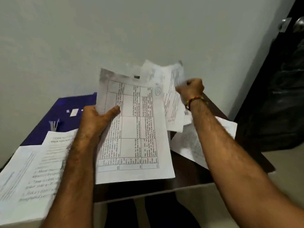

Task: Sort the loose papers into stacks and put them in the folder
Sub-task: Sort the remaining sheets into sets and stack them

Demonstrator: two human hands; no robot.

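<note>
My left hand (97,119) grips a bundle of printed sheets (136,137) by its left edge; the top page bears a ruled table, and the bundle is lifted over the middle of the dark table (189,176). My right hand (191,88), with a beaded band at the wrist, pinches further sheets (172,96) raised behind the bundle. A blue folder (62,112) lies open at the back left with small white labels and a metal fastener on it. A stack of printed papers (28,175) lies at the front left, and loose sheets (187,142) lie under my right forearm.
The table stands against a pale wall (115,30). A dark door (283,79) with a metal handle is at the right. The table's front edge runs just below the held bundle, with pale floor beyond its right side.
</note>
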